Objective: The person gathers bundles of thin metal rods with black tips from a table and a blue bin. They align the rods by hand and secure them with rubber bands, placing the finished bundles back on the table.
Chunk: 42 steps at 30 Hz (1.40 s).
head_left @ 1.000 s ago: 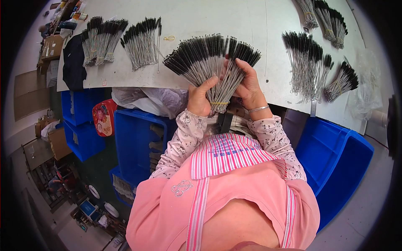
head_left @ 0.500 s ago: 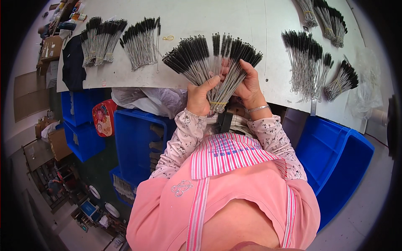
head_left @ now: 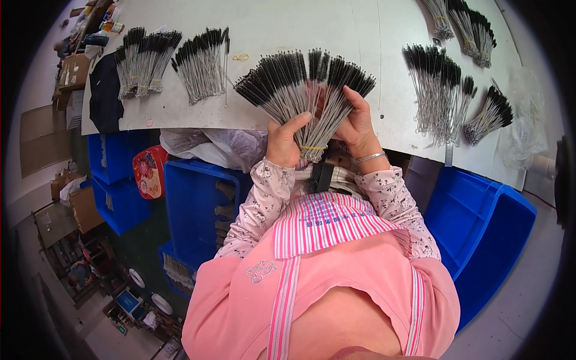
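A fanned bundle of black-bristled wire brushes point(head_left: 273, 78) is held between my two hands at the table's near edge. Its bristle ends point away from me, and a yellow rubber band point(head_left: 313, 147) circles the wire ends. My left hand point(head_left: 287, 139) is closed around the left side of the bundle, thumb lying across the wires. My right hand point(head_left: 359, 123) grips the right side, its thumb near the bristles. Some of the right fingers reach in behind the wires and show through a gap, where a few brushes stand apart from the rest.
More brush bundles lie on the white table point(head_left: 336, 24): banded brushes point(head_left: 147, 63) and a loose group point(head_left: 204, 66) at left, several bundles point(head_left: 435, 90) at right. A yellow rubber band point(head_left: 240, 57) lies between. Blue crates point(head_left: 198, 210) stand below left, another blue crate point(head_left: 480, 222) right.
The brushes in the middle of the fan have shifted slightly, and the gap beside them looks a little different. Both hands keep their hold in nearly the same place.
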### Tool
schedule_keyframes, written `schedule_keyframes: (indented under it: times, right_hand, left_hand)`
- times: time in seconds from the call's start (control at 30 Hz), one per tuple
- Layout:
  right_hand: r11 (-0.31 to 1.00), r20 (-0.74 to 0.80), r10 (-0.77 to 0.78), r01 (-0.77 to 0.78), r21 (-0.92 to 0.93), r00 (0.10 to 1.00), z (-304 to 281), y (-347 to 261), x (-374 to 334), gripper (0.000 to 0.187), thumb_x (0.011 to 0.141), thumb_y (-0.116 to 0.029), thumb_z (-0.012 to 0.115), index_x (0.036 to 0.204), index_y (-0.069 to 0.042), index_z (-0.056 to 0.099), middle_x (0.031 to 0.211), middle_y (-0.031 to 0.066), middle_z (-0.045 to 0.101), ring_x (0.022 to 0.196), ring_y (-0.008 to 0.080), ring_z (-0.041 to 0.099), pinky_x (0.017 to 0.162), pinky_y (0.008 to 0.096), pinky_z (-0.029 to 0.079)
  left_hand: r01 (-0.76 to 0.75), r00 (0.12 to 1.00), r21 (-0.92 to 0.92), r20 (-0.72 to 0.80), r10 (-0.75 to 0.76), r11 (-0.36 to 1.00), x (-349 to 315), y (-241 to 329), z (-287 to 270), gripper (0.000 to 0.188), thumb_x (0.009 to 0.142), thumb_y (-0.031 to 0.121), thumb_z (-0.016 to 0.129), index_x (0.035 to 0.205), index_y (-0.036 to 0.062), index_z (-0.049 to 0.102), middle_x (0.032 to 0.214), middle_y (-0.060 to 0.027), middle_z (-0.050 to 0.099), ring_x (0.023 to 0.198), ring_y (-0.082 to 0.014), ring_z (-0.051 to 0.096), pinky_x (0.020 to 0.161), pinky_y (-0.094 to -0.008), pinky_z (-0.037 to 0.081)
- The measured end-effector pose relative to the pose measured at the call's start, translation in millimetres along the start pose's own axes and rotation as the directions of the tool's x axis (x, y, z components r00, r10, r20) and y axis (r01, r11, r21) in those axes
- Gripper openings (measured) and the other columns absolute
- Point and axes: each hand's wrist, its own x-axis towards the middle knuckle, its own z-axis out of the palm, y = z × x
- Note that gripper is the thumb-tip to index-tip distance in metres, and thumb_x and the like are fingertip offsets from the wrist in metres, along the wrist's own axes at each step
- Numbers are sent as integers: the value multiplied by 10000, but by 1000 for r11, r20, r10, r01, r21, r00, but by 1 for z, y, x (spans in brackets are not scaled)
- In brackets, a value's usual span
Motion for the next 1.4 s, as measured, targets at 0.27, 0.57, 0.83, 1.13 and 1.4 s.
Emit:
schedule_keyframes:
  times: [0.27,0.57,0.83,1.13,1.4]
  right_hand:
    - [1000,91,22,-24,15,996,-12,0,4,457,892,-301,520,1168,62,543,1143,213,602,1069,347,572,979,467,426]
    - [999,-5,-40,40,-11,999,8,5,1,511,892,-354,514,1185,64,533,1184,238,575,1064,364,572,968,483,433]
    - [997,92,-27,20,74,995,-11,-1,3,582,891,-414,516,1229,60,500,1133,237,586,993,354,590,912,484,465]
    - [998,211,40,-51,46,977,-1,-3,2,621,893,-479,492,1271,14,477,1164,184,573,961,303,597,923,482,452]
    - [998,50,-47,44,55,998,3,3,-1,616,889,-528,478,1215,-10,546,1161,168,592,1060,361,556,974,586,379]
  left_hand:
    - [-9,1000,11,-16,9,1000,2,0,6,417,770,-63,625,1174,-16,536,1084,-114,633,940,-210,638,822,-344,534]
    - [4,1000,-72,12,-3,997,0,5,3,342,834,-29,587,1173,-7,554,1108,-99,627,994,-216,617,877,-372,510]
    - [18,1000,-77,12,-17,997,0,1,0,366,797,-65,580,1158,-47,524,1086,-143,631,975,-244,628,844,-386,536]
    - [30,999,-97,43,-26,995,-2,3,6,300,857,20,588,1150,-31,548,1099,-139,624,984,-234,620,857,-386,522]
    - [3,1000,-152,-7,-4,988,-1,1,1,251,829,-7,608,1076,-3,566,997,-77,630,876,-192,625,788,-356,529]
